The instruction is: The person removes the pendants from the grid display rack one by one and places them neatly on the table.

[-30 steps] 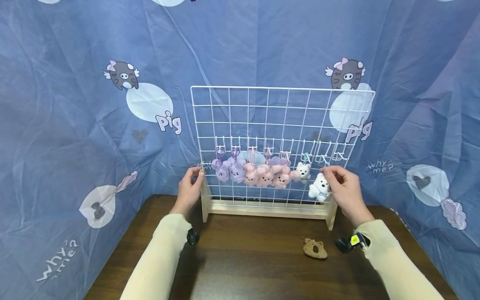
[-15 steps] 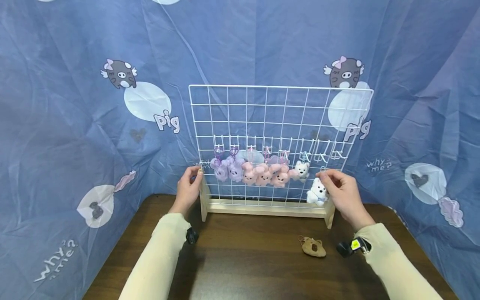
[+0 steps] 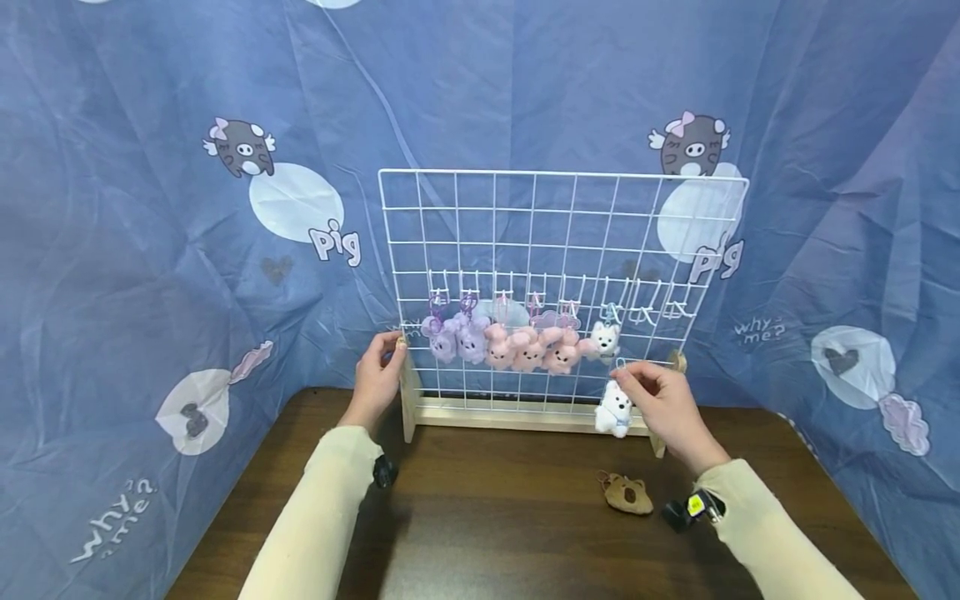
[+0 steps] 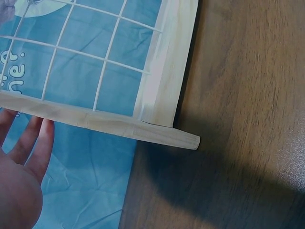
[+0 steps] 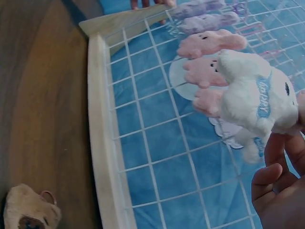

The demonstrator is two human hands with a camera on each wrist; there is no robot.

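Note:
In the head view my right hand [image 3: 671,408] pinches a white plush bear keychain [image 3: 615,410] by its top, in front of the lower right of the wire grid rack [image 3: 480,225]. The right wrist view shows the bear's blue scarf [image 5: 263,98] with lettering. My left hand [image 3: 377,379] grips the rack's left wooden upright [image 3: 409,396] near its top. Fingers [image 4: 44,145] press along that upright in the left wrist view; the thumb is hidden there. Another white bear keychain [image 3: 604,340] hangs on a hook above the held one.
Purple plush keychains [image 3: 471,337] and pink ones [image 3: 528,350] hang in a row on the grid. Two bare hooks [image 3: 677,310] stick out at the right. A brown plush keychain [image 3: 627,494] lies on the wooden table [image 3: 495,525]. A blue cloth [image 3: 480,83] hangs behind.
My right hand has moved down and to the left with the white bear, away from the bare hooks. My left hand stays on the upright.

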